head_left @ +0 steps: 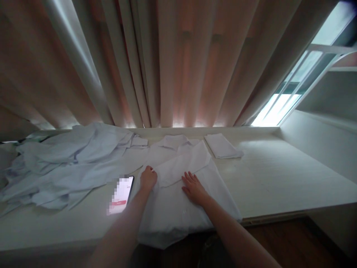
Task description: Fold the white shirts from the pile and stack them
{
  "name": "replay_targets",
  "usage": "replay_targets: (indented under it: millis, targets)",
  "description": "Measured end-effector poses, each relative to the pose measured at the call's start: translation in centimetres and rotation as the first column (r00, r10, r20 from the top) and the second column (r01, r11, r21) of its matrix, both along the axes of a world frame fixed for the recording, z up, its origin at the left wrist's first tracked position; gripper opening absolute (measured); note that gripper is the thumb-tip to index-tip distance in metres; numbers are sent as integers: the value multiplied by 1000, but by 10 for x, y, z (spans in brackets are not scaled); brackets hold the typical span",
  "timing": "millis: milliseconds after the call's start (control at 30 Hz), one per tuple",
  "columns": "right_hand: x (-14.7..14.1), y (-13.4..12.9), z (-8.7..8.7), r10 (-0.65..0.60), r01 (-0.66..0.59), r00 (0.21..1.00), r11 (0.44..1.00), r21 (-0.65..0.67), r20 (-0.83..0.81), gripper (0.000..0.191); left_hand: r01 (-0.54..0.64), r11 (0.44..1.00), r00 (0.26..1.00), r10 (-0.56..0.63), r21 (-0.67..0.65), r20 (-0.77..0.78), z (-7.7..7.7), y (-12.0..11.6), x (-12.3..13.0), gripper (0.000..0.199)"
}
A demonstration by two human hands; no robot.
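Note:
A white collared shirt point(173, 204) lies spread in front of me, its collar toward the curtain and its lower end hanging over the near edge of the white surface. One sleeve is laid slantwise across the body of the shirt. My left hand point(148, 178) is closed at the shirt's left side, fingers curled on the cloth edge. Flat on the shirt, near the lower edge of the slanting sleeve, rests my right hand point(193, 188) with its fingers spread.
Rumpled white garments point(75, 160) are heaped at the left. A lit phone point(122, 195) lies beside my left forearm. Right of the collar is a folded white cloth point(223, 146). Pinkish curtains point(184, 74) hang behind the white surface point(292, 175), with a window point(290, 93) at the right.

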State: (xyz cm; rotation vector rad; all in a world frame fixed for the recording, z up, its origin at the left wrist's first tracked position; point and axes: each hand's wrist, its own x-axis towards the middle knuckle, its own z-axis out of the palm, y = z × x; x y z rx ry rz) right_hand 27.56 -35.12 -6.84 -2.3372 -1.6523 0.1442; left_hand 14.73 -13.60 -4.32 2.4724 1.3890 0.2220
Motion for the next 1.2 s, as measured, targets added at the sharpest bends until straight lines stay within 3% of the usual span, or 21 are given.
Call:
replay_targets:
  millis: [133,233,300,400,533,933,1200]
  targets:
    - [13,2,-3,-28,28,999,999,17,21,52,-12,996,1000,13,88,-11,2,-13,-13,36]
    - [23,4,-8,-57,58,998,998,-7,40,54,118,953,993,-114,278,-32,-7,-31,-17,45]
    - [30,4,-12,-82,83,995,996,-21,55,57,241,914,970,-234,325,-61,-18,-41,-16,50]
    - [37,4,-19,-123,127,990,991,-38,75,60,350,894,937,-338,279,-91,-36,-47,-14,52]
    - [41,2,-29,-147,152,985,987,-52,92,60,357,904,934,-347,236,-86,-51,-49,-16,52]
    - [42,2,-42,-143,155,978,986,-68,153,62,338,917,941,-326,210,-93,-39,-56,-21,53]
    - [45,3,-42,-185,201,965,977,-74,187,62,339,910,940,-338,239,-45,-47,-53,-24,54]
